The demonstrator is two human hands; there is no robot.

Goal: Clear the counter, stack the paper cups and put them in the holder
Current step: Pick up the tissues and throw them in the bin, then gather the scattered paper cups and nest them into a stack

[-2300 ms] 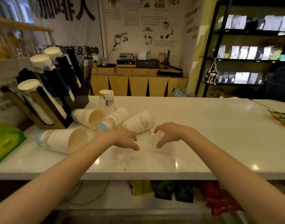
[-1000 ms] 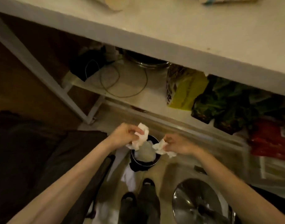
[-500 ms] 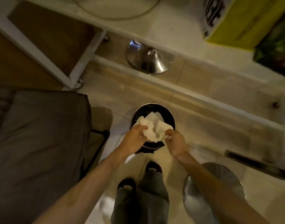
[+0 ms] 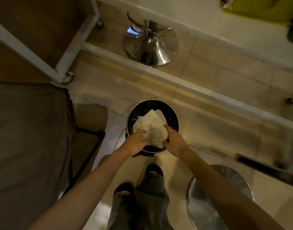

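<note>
- Pale floor tiles (image 4: 208, 77) fill the view; neither desk top nor paper cups show.
- Left hand (image 4: 134, 143) and right hand (image 4: 174, 141) press crumpled white paper (image 4: 150, 128) between them, each grip closed on it, over the round bin (image 4: 176, 117).
- Step, I judge: binning desk litter.
- Next: let go, straighten up, then stack cups.
- Bin holds a dark liner; more I cannot tell.
</note>
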